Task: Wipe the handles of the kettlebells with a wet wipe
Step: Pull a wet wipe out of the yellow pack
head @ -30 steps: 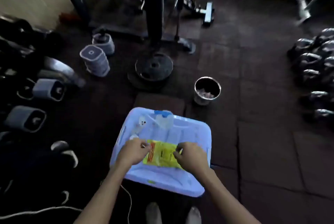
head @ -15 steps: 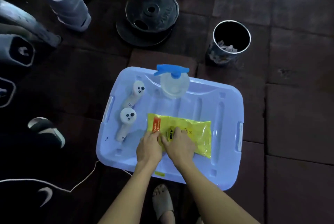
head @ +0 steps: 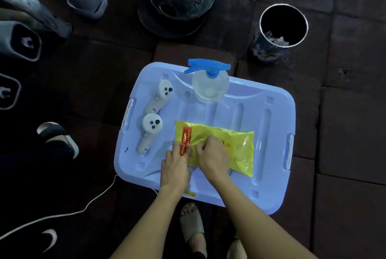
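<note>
left hand [head: 174, 168], right hand [head: 211, 158] — still on wipe pack [head: 238, 148]

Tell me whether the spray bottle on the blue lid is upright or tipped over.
Upright. The spray bottle stands on the lid; its blue trigger head sits above its round body, seen from overhead.

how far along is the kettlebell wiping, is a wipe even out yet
Barely started. Done: the yellow wipe pack lies ready on the blue lid. In hand: the left hand presses the pack's end while the right hand pinches at its top; no wipe shows out yet. Left: pulling a wipe and wiping every handle; the grey weights at the left edge are untouched.
</note>
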Tool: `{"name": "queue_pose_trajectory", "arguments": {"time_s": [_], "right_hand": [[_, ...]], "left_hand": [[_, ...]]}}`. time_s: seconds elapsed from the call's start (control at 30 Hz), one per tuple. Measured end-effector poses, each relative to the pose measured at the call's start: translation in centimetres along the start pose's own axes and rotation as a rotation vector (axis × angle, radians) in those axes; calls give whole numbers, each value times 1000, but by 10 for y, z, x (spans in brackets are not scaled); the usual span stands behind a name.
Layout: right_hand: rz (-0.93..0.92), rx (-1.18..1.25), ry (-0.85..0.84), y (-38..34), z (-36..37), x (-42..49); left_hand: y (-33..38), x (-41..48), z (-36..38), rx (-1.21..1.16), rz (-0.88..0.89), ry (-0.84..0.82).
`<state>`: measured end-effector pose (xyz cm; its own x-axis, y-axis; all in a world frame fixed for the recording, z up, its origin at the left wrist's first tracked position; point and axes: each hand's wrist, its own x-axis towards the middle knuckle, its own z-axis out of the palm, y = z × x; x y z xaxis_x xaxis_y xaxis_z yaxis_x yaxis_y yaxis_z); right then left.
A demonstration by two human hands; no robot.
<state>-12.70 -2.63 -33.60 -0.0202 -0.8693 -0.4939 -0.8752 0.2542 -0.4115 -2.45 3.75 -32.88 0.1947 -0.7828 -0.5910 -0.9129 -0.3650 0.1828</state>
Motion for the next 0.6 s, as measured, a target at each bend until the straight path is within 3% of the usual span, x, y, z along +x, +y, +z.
{"name": "queue_pose_trajectory", "arguments": {"time_s": [0.2,0.37,0.5,0.6], "right_hand": [[169,416,84,58,-58,-7],[389,897,-2,88,-82,-4],[393,984,36,98,-88,-3],[407,999,26,103,-88,-6]], "left_hand": [[14,3,-5,94,-41,45],[31,5,-1,-120,0,278],[48,5,4,-250,155,310],[62,6,0,-358,139,238]]}}
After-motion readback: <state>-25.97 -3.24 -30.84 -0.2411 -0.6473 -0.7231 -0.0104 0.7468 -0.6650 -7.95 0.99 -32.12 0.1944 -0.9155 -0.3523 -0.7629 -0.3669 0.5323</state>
